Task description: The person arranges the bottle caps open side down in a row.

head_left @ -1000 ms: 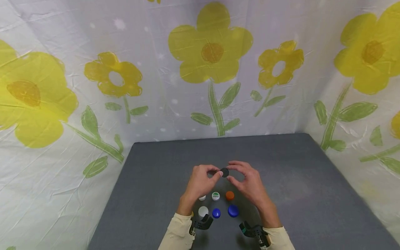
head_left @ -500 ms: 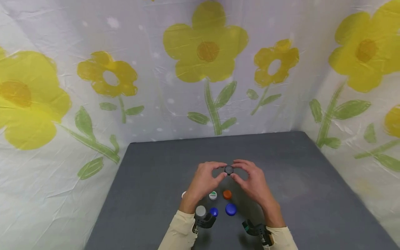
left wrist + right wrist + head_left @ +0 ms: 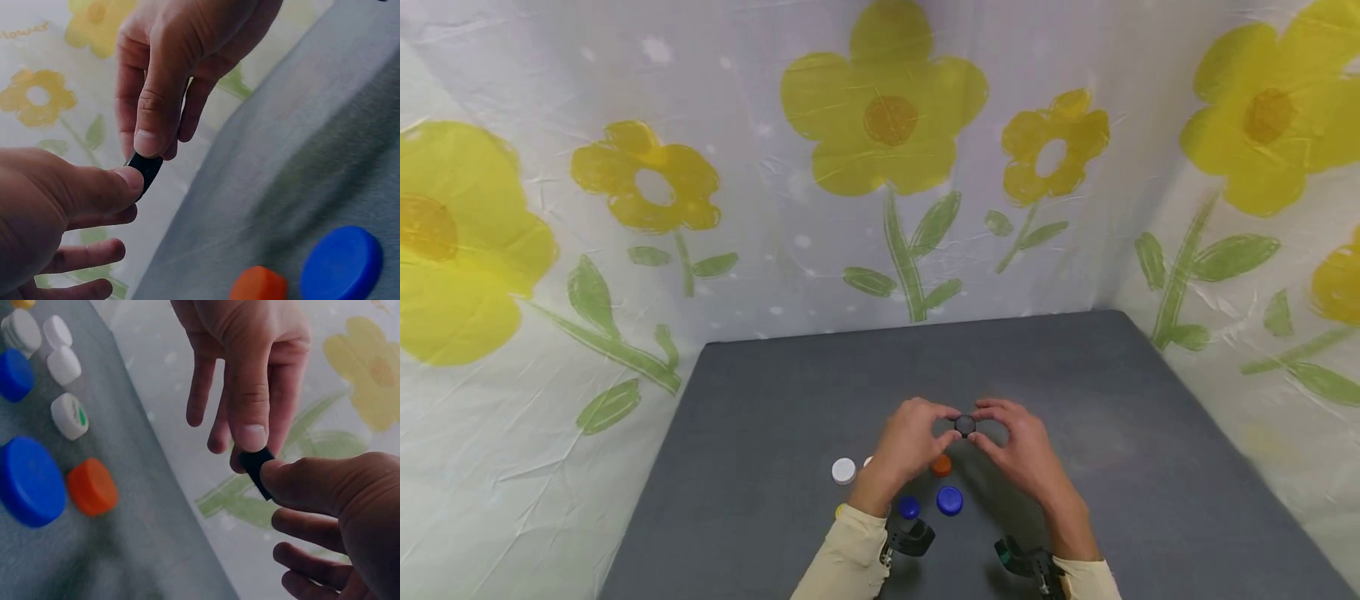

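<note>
A small round black bottle cap (image 3: 965, 426) is held up above the table between both hands. My left hand (image 3: 908, 444) pinches its left side with thumb and fingertips. From the other side, my right hand (image 3: 1024, 447) pinches it too. In the left wrist view, the black cap (image 3: 147, 170) shows edge-on under both thumbs. The right wrist view has the black cap (image 3: 255, 473) between the left thumb above and the right thumb at its lower right. Below the hands lie an orange cap (image 3: 941, 465) and a large blue cap (image 3: 950, 501).
More caps lie on the dark grey table (image 3: 775, 400): a small blue one (image 3: 909, 507), a white one (image 3: 843, 471) and a yellow one (image 3: 839, 511) partly behind the sleeve. A white cap with a green mark (image 3: 70, 417) shows in the right wrist view. A flowered curtain (image 3: 760, 208) hangs behind.
The right fingers, at first only close beside the black cap, now grip it along with the left. Both hands have shifted right with it, and its face has tilted. The head view has swung slightly right.
</note>
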Demonstrator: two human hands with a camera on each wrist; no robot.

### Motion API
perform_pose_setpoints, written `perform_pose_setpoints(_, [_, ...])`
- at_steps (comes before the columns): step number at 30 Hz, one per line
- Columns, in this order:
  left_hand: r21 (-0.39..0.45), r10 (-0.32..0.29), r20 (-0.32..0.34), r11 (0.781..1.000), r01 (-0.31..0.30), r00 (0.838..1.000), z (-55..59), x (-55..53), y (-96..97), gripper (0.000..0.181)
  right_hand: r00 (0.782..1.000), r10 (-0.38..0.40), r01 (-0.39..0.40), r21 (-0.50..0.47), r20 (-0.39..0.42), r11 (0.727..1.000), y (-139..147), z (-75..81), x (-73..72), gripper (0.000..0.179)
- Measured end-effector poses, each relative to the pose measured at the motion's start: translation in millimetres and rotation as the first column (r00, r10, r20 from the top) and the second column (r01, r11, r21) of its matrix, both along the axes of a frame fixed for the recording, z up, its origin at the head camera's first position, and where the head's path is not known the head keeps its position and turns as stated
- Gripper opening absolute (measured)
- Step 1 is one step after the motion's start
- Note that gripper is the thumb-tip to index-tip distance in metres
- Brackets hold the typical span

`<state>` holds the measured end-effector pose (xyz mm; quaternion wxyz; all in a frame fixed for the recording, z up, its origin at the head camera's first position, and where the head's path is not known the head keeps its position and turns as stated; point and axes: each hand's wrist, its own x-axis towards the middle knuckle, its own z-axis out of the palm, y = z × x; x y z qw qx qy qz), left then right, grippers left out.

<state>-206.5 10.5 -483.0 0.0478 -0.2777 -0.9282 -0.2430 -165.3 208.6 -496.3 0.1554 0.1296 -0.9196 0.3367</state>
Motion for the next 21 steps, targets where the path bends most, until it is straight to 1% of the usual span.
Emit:
perform_pose_setpoints(4, [-0.085, -0.021, -0.033, 0.996, 0.019, 0.999, -8.7, 0.8, 7.4, 0.029, 0.999, -0.007, 0.005, 0.042, 0.046, 0.999, 4.5, -8.2, 3.1, 0.027])
perform_pose_setpoints(9, [-0.168, -0.040, -0.128, 0.986, 0.018, 0.991, -23.3, 0.6, 16.1, 0.025, 0.998, -0.009, 0.002, 0.112, 0.067, 0.994, 7.6, -21.5, 3.7, 0.025])
perform_pose_setpoints(11, [-0.190, -0.042, -0.150, 0.982, 0.013, 0.988, -29.0, 0.6, 19.3, 0.024, 0.998, -0.007, -0.002, 0.138, 0.064, 0.990, 8.7, -27.1, 3.6, 0.025])
perform_pose_setpoints(15, [-0.222, -0.041, -0.155, 0.975, 0.005, 0.987, -37.9, 2.4, 24.4, 0.023, 0.997, -0.009, -0.005, 0.164, 0.080, 0.986, 10.3, -35.3, 3.9, 0.025])
perform_pose_setpoints(21, [-0.237, -0.032, -0.176, 0.972, -0.011, 0.984, -46.3, 5.0, 29.4, 0.022, 0.992, -0.016, -0.006, 0.166, 0.128, 0.986, 11.4, -41.9, 3.5, 0.025])
